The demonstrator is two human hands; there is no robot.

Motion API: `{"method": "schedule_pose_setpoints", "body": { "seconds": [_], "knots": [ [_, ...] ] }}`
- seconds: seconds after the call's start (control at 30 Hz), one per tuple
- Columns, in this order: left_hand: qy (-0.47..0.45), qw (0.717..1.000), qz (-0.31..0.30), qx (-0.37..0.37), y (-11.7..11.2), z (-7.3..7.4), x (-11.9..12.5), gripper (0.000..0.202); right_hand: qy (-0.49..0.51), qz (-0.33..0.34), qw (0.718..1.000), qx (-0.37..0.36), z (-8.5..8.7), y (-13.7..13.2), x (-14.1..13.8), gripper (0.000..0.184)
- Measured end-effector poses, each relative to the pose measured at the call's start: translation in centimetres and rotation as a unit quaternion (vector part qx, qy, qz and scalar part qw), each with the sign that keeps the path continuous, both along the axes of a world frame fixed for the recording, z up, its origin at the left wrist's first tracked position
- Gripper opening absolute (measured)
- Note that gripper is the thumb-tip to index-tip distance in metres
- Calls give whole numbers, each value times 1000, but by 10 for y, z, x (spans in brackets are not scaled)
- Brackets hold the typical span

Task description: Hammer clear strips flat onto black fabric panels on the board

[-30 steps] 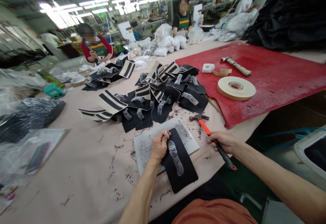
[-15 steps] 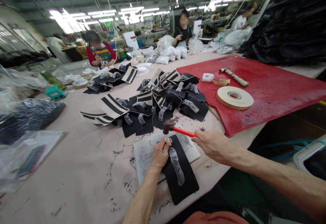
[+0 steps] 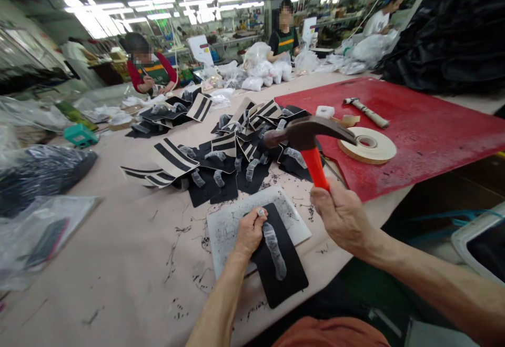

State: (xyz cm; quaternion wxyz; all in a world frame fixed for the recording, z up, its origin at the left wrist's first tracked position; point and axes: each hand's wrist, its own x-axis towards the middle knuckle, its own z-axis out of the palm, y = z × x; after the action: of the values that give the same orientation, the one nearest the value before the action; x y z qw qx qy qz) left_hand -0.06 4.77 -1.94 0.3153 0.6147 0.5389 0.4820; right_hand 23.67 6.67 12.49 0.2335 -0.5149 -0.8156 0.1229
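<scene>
My right hand is closed round the orange handle of a claw hammer, whose dark head is raised high above the table. My left hand is pinched on a small metal punch standing upright at the top edge of a black card. The card carries a small clear packet and lies partly on a white cutting board speckled with black punchings.
A heap of black and striped cards lies beyond the board. A red mat at the right holds a tape roll and a second hammer. Plastic bags sit at the left. Other people work at the table's far end.
My right hand first swung the hammer from the table over to the punch, then lifted it high. My left hand stayed pinched on the punch.
</scene>
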Motion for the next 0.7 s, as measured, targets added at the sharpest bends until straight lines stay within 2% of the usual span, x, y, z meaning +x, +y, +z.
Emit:
{"method": "schedule_pose_setpoints", "body": {
  "seconds": [0.07, 0.17, 0.23, 0.33, 0.47, 0.53, 0.57, 0.63, 0.7],
  "knots": [
    [8, 1000, 2, -8, 0, -1, 0, 20, -60, 39, 997, -34, -8, -4, 0, 30],
    [26, 1000, 1, -18, 0, -2, -1, 21, -184, 101, 972, -106, -24, -8, 8, 25],
    [24, 1000, -1, -14, 0, -1, -1, 21, -188, 76, 972, -116, -30, -4, 19, 27],
    [7, 1000, 5, -8, -1, 1, 0, 19, -135, 30, 981, -136, -43, 11, 39, 32],
    [-2, 1000, 13, -16, -1, 2, 1, 17, -158, -43, 965, -204, -74, 33, 61, 36],
    [-5, 1000, 16, -18, -1, 0, 0, 17, -186, -91, 963, -173, -87, 35, 58, 26],
    [-7, 1000, 19, -20, -1, -1, 0, 16, -180, -93, 969, -138, -91, 32, 52, 22],
    [-6, 999, 29, -23, 0, -2, -1, 17, -114, -20, 990, -78, -95, 22, 28, 27],
    [5, 999, 38, -21, 0, -3, -2, 17, -10, 109, 992, -68, -98, 7, -4, 35]
  ]
}}
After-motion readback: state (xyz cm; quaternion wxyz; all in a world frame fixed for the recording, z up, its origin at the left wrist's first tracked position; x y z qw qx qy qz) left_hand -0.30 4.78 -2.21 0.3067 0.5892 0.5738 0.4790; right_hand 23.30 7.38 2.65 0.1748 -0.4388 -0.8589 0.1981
